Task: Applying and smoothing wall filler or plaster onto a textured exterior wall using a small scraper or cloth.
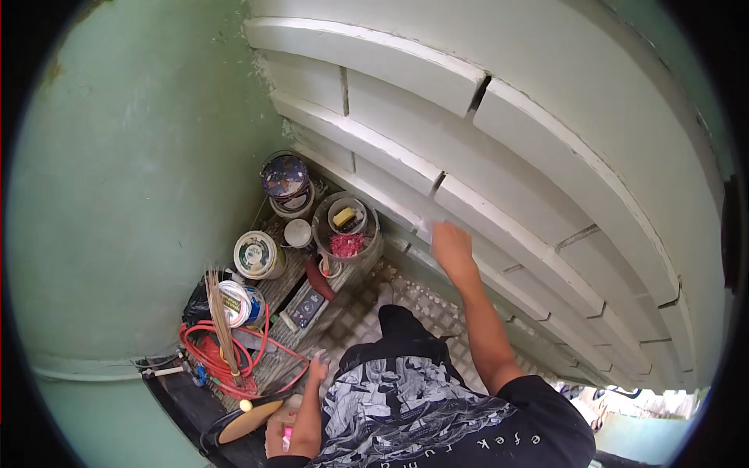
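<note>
My right hand point(452, 246) is raised on an outstretched arm against the white ledged wall point(382, 129). Its fingers are closed, and a whitish blur shows by the fingertips; what they hold, if anything, I cannot make out. Low at my left side is my left hand point(320, 364), its fingers curled together near the wooden bench. Whether something small lies inside it is hidden. Left of the right hand stands a round tub point(376, 238) with a yellow sponge point(343, 217) in a smaller container and a pink-red scrunched bundle point(346, 246).
On the weathered wooden bench point(295, 274) stand paint buckets point(255, 255), a dark-lidded pail point(284, 176) and a dark handheld device point(309, 307). A red hose point(265, 352) coils around a bundle of thin sticks point(221, 327). A green wall point(148, 179) rises at left, above a tiled floor point(421, 300).
</note>
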`<state>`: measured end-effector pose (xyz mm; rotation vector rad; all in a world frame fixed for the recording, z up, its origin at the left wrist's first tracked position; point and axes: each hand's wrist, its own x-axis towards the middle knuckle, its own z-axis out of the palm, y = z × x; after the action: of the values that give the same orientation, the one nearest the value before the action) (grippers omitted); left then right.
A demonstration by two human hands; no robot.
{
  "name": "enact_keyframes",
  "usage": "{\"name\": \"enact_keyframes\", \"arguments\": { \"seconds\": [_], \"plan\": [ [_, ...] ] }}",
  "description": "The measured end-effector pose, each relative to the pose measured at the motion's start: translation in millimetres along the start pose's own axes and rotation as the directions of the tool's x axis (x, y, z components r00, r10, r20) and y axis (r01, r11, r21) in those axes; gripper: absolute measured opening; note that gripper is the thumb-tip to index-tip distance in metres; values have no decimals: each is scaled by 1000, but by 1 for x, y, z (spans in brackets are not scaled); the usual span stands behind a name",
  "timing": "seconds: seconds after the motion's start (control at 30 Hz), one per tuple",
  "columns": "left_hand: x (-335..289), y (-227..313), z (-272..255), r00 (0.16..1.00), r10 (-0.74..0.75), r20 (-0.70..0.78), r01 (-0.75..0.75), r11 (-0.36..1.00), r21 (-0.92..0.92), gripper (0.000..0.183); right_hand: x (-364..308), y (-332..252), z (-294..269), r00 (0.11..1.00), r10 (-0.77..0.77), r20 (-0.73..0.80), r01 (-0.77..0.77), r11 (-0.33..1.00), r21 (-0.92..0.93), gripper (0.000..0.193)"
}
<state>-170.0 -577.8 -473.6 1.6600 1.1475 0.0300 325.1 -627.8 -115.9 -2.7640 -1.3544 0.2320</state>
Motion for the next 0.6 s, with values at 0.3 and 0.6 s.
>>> {"name": "enact_keyframes", "arguments": {
  "seconds": [0.3,0.6],
  "plan": [
    [-20,-42,44,953,-302,-37,246,837,-488,41,19,9,-12,863,258,-435,-195,963,184,51],
    [-23,-25,63,908,-418,26,329,674,-662,49,-2,-16,-48,928,99,-360,-15,973,229,50]
  ]
}}
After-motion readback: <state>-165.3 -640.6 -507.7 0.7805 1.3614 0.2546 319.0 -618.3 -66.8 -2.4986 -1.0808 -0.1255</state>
